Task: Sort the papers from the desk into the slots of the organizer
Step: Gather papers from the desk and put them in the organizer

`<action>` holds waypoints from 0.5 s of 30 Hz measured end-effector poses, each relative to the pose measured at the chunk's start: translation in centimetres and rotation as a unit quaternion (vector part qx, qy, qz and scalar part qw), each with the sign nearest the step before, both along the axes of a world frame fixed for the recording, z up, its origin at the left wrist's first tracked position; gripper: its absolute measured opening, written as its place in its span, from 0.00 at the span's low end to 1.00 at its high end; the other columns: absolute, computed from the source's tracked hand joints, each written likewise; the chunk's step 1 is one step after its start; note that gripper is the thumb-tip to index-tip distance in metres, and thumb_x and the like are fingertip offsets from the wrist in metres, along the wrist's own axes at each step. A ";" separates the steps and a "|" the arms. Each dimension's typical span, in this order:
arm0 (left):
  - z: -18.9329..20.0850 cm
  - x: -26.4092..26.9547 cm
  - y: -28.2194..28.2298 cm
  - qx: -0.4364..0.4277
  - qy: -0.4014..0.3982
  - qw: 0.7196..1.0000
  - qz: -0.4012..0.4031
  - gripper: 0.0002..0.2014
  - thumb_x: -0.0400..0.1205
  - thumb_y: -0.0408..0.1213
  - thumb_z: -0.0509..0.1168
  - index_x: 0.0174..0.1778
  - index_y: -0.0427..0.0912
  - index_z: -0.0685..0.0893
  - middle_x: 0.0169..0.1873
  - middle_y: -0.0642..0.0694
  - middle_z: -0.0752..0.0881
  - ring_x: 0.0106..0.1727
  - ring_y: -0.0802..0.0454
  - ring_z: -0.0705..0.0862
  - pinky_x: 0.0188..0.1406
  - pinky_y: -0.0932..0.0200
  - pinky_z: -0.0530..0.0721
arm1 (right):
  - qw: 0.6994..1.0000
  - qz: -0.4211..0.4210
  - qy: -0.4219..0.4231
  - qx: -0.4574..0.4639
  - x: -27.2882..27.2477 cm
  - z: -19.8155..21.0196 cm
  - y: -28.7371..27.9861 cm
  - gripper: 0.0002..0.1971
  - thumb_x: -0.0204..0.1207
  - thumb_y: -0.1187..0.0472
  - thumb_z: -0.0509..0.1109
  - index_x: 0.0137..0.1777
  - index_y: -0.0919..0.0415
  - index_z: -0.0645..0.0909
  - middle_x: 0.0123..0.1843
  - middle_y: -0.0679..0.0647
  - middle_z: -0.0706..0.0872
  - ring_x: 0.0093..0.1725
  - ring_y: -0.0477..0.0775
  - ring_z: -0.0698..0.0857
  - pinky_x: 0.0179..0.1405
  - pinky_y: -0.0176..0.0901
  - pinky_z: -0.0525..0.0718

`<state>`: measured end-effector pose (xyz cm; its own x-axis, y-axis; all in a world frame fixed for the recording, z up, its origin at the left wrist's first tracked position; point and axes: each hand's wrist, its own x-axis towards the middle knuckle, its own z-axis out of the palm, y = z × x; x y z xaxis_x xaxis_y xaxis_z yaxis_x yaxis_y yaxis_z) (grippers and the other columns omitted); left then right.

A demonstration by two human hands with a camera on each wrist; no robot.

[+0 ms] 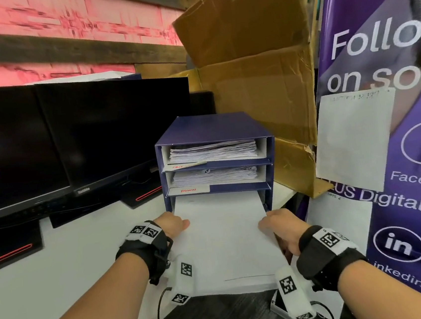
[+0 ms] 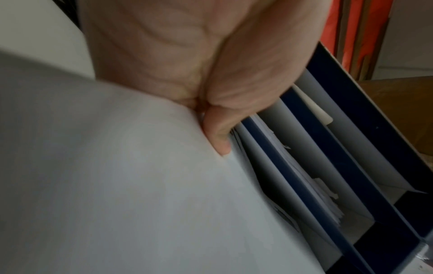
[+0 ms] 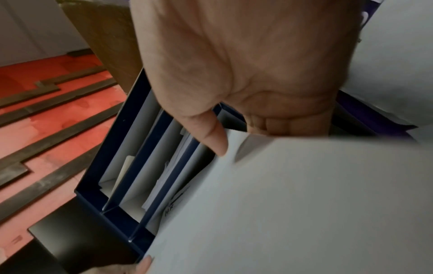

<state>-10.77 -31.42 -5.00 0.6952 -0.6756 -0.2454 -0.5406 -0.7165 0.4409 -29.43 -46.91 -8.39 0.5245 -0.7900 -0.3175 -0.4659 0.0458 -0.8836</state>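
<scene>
White sheets of paper (image 1: 223,238), a thin and floppy stack, lay half inside the bottom slot of the blue cardboard organizer (image 1: 214,127), the left hand (image 1: 172,224) and right hand (image 1: 278,226) each pinching a side edge, thumb on top and fingers curled beneath. Gripped at both edges, the light stack likely stayed flat. Room looked tight: filled upper slots above, monitors (image 1: 72,137) left, a cardboard box (image 1: 255,76) right.

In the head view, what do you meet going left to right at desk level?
Monitors → left hand → papers entering the organizer → right hand → purple banner.
</scene>
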 end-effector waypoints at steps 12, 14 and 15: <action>-5.6 4.0 1.5 -0.154 0.303 0.933 0.118 0.27 0.69 0.47 0.75 0.57 0.32 0.82 0.50 0.34 0.90 0.52 0.33 0.89 0.54 0.31 0.84 | 0.990 -0.096 -0.099 0.031 1.6 -0.4 -0.4 0.18 0.79 0.74 0.60 0.68 0.72 0.77 0.60 0.72 0.83 0.61 0.73 0.82 0.66 0.61 0.80; -4.5 2.7 2.6 -0.149 0.304 0.935 0.100 0.16 0.80 0.39 0.68 0.58 0.30 0.82 0.52 0.33 0.89 0.53 0.33 0.88 0.55 0.32 0.84 | 0.987 -0.115 -0.107 0.041 2.1 -0.6 -0.8 0.20 0.81 0.74 0.59 0.73 0.69 0.72 0.66 0.68 0.80 0.64 0.70 0.80 0.71 0.60 0.76; -4.5 2.6 2.7 -0.155 0.291 0.939 0.098 0.15 0.81 0.36 0.67 0.59 0.29 0.82 0.53 0.33 0.88 0.54 0.34 0.88 0.57 0.34 0.84 | 0.988 -0.116 -0.101 0.031 2.3 -0.7 -0.8 0.22 0.80 0.75 0.61 0.74 0.67 0.72 0.67 0.68 0.79 0.65 0.69 0.80 0.71 0.60 0.76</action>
